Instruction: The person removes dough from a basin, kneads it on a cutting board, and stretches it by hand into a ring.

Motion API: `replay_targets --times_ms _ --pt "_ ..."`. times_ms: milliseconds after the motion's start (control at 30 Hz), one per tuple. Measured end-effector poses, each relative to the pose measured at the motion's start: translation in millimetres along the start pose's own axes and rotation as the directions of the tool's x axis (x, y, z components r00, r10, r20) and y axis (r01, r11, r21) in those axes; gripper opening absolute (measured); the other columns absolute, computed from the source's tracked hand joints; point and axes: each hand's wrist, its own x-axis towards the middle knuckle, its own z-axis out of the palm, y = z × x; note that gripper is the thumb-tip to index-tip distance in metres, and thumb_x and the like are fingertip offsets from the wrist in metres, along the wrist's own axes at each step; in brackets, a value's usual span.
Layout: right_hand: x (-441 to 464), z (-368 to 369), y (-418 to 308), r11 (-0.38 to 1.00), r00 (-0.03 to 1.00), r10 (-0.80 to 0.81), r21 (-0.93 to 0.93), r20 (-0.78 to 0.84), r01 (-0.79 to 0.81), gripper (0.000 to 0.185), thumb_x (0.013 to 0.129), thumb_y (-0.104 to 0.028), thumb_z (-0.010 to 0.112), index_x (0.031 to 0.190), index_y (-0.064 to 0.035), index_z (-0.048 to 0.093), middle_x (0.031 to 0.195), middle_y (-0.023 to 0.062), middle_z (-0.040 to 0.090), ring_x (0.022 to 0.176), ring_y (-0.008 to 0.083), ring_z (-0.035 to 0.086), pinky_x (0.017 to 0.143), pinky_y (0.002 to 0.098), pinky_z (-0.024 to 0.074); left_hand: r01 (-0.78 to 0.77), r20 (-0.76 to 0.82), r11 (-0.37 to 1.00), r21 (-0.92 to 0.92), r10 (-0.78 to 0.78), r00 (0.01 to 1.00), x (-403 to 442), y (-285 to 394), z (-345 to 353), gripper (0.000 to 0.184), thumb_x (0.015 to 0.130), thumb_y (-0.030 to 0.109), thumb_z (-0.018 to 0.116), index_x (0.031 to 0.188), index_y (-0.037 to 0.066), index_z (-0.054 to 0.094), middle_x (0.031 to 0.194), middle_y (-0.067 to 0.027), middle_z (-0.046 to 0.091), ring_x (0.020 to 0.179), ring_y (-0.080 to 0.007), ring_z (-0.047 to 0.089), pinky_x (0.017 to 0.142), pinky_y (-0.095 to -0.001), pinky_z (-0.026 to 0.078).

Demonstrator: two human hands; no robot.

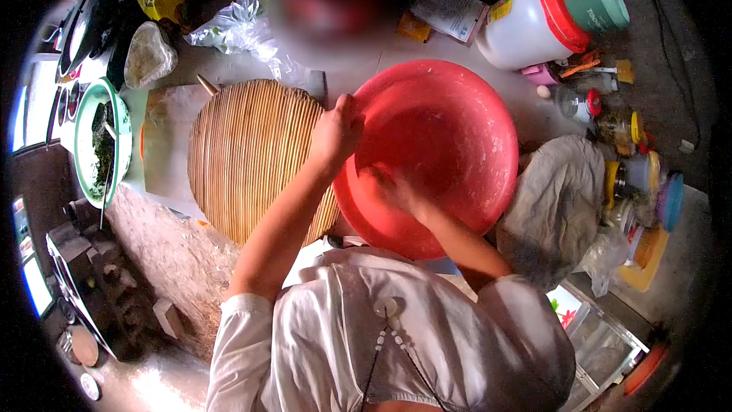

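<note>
Gripped white-smeared red plastic basin (465,145) by its rim, beside round slatted mat (248,152), with left hand (338,133) curled closed, and reached inside, short of the far wall, with right hand (390,191), finger spread and hold too blurred to tell.

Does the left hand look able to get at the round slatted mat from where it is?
Probably yes: the left hand is at the rim of the red basin, right beside the slatted mat, with nothing visible blocking the way.
</note>
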Motion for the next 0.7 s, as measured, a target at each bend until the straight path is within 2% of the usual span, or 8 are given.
replay_targets --times_ms 167,267,300,400,500,567,600,700 --pt "17 -39 -49 0.752 0.839 -0.531 -0.520 -0.115 0.405 0.039 0.087 -0.031 0.043 0.116 -0.0043 0.048 0.111 0.0180 0.052 0.099 0.0277 0.052 0.084 0.0351 0.0420 0.024 0.024 0.999 0.041 -0.025 0.999 0 2 -3 0.026 0.076 0.022 0.056 0.093 0.007 0.044 0.071 -0.0233 0.058 0.070 -0.0420 0.056 0.060 -0.0496 0.044" --pt "-10 -62 -83 0.824 0.900 -0.059 -0.489 0.431 0.288 0.035 0.087 -0.028 0.045 0.116 -0.0092 0.049 0.113 0.0144 0.051 0.101 0.0264 0.050 0.086 0.0365 0.0403 0.029 0.028 0.999 0.018 -0.030 0.999 2 1 -2 0.026 0.076 0.022 0.055 0.093 0.006 0.044 0.070 -0.0240 0.057 0.070 -0.0423 0.055 0.060 -0.0499 0.044" --pt "-18 -46 -31 0.664 0.781 -0.485 -0.416 0.393 0.622 0.030 0.087 -0.030 0.045 0.111 -0.0147 0.054 0.111 0.0111 0.053 0.097 0.0265 0.052 0.084 0.0385 0.0405 0.006 0.021 1.000 0.012 -0.006 1.000 3 -3 1 0.026 0.076 0.022 0.055 0.093 0.006 0.043 0.070 -0.0244 0.057 0.070 -0.0424 0.055 0.059 -0.0499 0.044" --pt "-31 -67 9 0.270 0.515 -0.517 -0.441 0.683 0.856 0.033 0.074 -0.028 0.059 0.106 -0.0174 0.057 0.113 0.0094 0.050 0.106 0.0304 0.045 0.086 0.0444 0.0390 -0.013 0.022 1.000 -0.007 0.013 1.000 3 -8 1 0.026 0.076 0.022 0.055 0.092 0.006 0.043 0.070 -0.0247 0.057 0.069 -0.0425 0.055 0.059 -0.0499 0.044" --pt "-49 -99 32 0.573 0.733 -0.239 -0.517 0.637 0.636 0.031 0.075 -0.027 0.059 0.104 -0.0182 0.057 0.115 0.0067 0.049 0.108 0.0315 0.045 0.087 0.0436 0.0385 -0.022 0.025 0.999 -0.037 0.023 0.999 -1 -11 0 0.026 0.076 0.022 0.055 0.091 0.006 0.042 0.070 -0.0247 0.057 0.068 -0.0426 0.055 0.058 -0.0500 0.044" --pt "-52 -114 12 0.754 0.820 0.233 -0.630 0.523 0.187 0.033 0.072 -0.024 0.061 0.104 -0.0151 0.056 0.114 0.0083 0.049 0.106 0.0351 0.044 0.088 0.0435 0.0372 -0.035 0.003 0.997 -0.063 0.035 0.999 -1 -9 1 0.026 0.076 0.022 0.055 0.091 0.005 0.042 0.069 -0.0247 0.057 0.067 -0.0426 0.055 0.058 -0.0500 0.044" --pt "-53 -108 17 0.753 0.817 0.235 -0.630 0.526 0.189 0.033 0.072 -0.024 0.061 0.104 -0.0151 0.056 0.114 0.0083 0.049 0.106 0.0351 0.044 0.088 0.0435 0.0372 -0.004 0.018 0.999 -0.044 0.004 1.000 -2 -8 0 0.026 0.076 0.022 0.055 0.091 0.005 0.042 0.069 -0.0248 0.057 0.067 -0.0427 0.055 0.058 -0.0501 0.044" --pt "-52 -74 16 0.814 0.974 -0.213 -0.566 -0.082 0.131 0.032 0.082 -0.029 0.052 0.107 -0.0094 0.057 0.112 0.0146 0.052 0.111 0.0267 0.044 0.091 0.0428 0.0366 0.039 0.036 0.999 -0.027 -0.038 0.999 -3 -1 -3 0.026 0.076 0.022 0.055 0.091 0.005 0.042 0.070 -0.0249 0.057 0.067 -0.0429 0.055 0.058 -0.0503 0.044"
